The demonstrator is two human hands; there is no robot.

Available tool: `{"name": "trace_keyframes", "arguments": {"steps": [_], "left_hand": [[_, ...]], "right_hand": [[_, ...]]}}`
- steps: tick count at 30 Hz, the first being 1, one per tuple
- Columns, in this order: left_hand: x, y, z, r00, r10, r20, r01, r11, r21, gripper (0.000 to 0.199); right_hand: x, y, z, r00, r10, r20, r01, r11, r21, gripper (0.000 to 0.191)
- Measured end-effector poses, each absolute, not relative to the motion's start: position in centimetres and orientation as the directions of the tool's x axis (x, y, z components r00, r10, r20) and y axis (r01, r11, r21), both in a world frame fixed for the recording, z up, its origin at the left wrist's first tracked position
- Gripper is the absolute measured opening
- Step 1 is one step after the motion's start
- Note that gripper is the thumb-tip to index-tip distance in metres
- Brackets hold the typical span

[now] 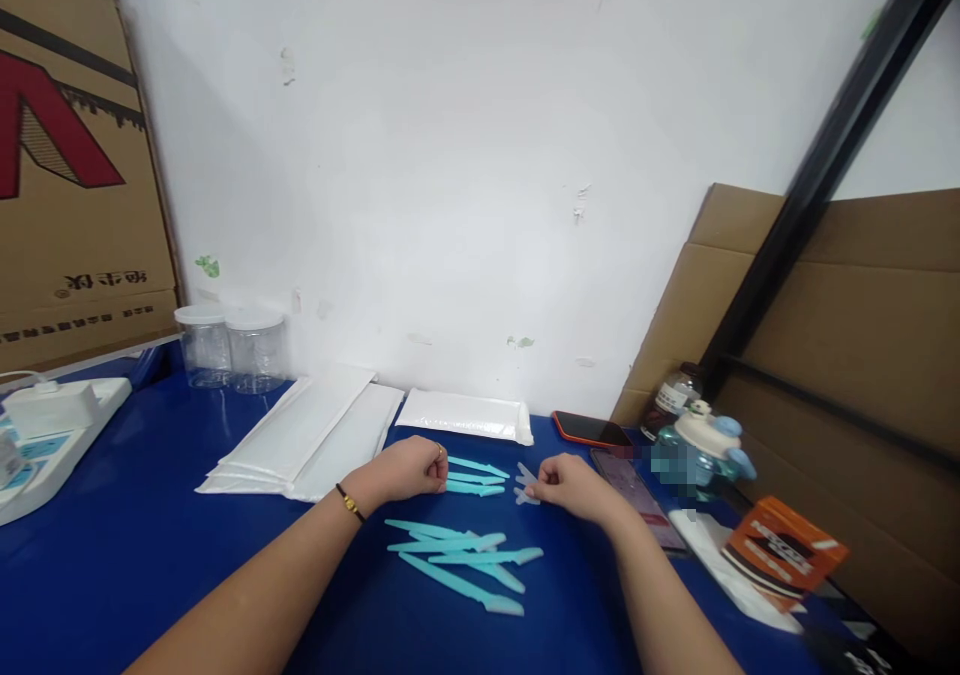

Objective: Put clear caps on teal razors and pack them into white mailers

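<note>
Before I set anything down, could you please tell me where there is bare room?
The table's widest bare patch lies between power strip, envelopes and left arm; a smaller one between lower razors and right arm. It is crowded between left hand and right hand, and around phones, jug and orange box.

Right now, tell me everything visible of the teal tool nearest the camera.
The teal tool is slim and looks plastic: a long handle tapering to the left, and a paler, whitish head at the right end. It lies flat on the blue table, unheld, slanting toward the camera from left to right, in front of similar tools. Whether its left end touches a neighbour is hard to tell.
</note>
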State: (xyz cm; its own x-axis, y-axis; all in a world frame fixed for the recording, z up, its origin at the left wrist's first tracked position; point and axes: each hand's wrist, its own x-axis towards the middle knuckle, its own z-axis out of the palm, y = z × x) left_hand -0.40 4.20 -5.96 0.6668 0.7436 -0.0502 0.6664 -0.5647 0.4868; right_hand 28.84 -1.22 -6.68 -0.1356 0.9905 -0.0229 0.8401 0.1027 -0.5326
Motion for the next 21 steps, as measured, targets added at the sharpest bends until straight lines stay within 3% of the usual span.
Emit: {"name": "trace_keyframes", "arguments": {"steps": [3,6,9,12,17,21], "left_hand": [[-0.2,4.3,-6.1,0.653,0.756,0.032,0.682,-0.606,0.409,0.013],[0.0,4.1,-5.8,0.64,0.761,0.106,0.681,-0.626,0.381,0.017],[0.1,3.4,-5.2,0.678,0.733,0.052,0.637,-0.622,0.455,0.02],[0.4,2.5,-4.6,0.746,0.666,-0.013,0.57,-0.627,0.531,0.023],[0.9,1.5,-4.2,0.813,0.58,-0.045,0.497,-0.653,0.571,0.028],[1.1,1.2,-3.9,0.816,0.578,0.01,0.477,-0.683,0.553,0.024]], "right_hand": [[28.3,-1.6,-6.0,-0.101,0.993,0.058,0.824,0.116,-0.554,0.03],[26.6,-2.6,-5.2,-0.26,0.964,0.065,0.722,0.239,-0.65,0.03],[24.4,-3.5,-5.1,-0.485,0.874,0.022,0.627,0.365,-0.688,0.03],[23.0,-3.7,-5.7,-0.571,0.82,-0.046,0.631,0.402,-0.663,0.027],[23.3,-3.3,-6.1,-0.512,0.858,-0.042,0.602,0.323,-0.73,0.021],[23.8,-3.3,-5.8,-0.41,0.912,0.008,0.568,0.262,-0.78,0.02]]}}
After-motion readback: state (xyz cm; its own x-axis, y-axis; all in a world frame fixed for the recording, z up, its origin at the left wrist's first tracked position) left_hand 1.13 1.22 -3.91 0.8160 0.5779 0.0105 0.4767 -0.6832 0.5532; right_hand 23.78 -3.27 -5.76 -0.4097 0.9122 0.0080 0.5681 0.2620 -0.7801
